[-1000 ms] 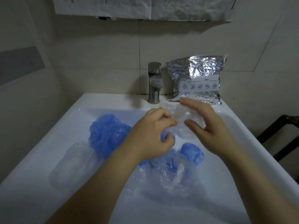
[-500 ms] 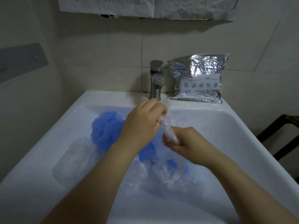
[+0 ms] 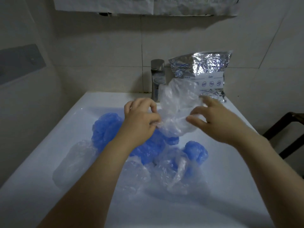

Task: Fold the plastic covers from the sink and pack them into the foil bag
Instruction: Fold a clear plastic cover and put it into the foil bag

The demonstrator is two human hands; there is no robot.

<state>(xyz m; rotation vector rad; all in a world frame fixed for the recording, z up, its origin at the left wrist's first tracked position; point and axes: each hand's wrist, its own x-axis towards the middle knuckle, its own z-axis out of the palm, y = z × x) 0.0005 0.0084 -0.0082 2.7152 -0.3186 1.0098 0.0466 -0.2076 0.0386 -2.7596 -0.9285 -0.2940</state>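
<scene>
1. Two hands are on one clear plastic cover (image 3: 178, 106), held up over the sink (image 3: 230, 162) in front of the tap (image 3: 157, 79). Your left hand (image 3: 139, 122) pinches its lower left edge between thumb and curled fingers. Your right hand (image 3: 217, 120) has its fingers spread; they appear to touch the cover's right side, but whether they grip it cannot be told.

2. Several covers lie in the basin below: a blue cover (image 3: 105, 129) bunched under your left wrist, a smaller blue one (image 3: 196, 151) to the right, and crumpled clear covers (image 3: 171, 171) in front of them. None looks folded.

3. One foil bag (image 3: 207, 69) stands on the back ledge against the wall tiles, just right of the tap. Its mouth cannot be seen, so open or sealed is undetermined.

4. Judged step: opening out the held cover ahead of folding it. The task looks to be at an early stage.

5. Recommended practice:
   - Secure a definite grip with your right hand on the edge opposite your left before pulling.
   - Draw the film taut gently; it is thin, and looks likely to tear or slip.
   - Press trapped air out, then fold edge to edge until it is small enough for the bag.
   - Keep the cover raised above the pile so it does not snag the others.

6. Risk noted: a loose fold would probably spring open before packing.
</scene>
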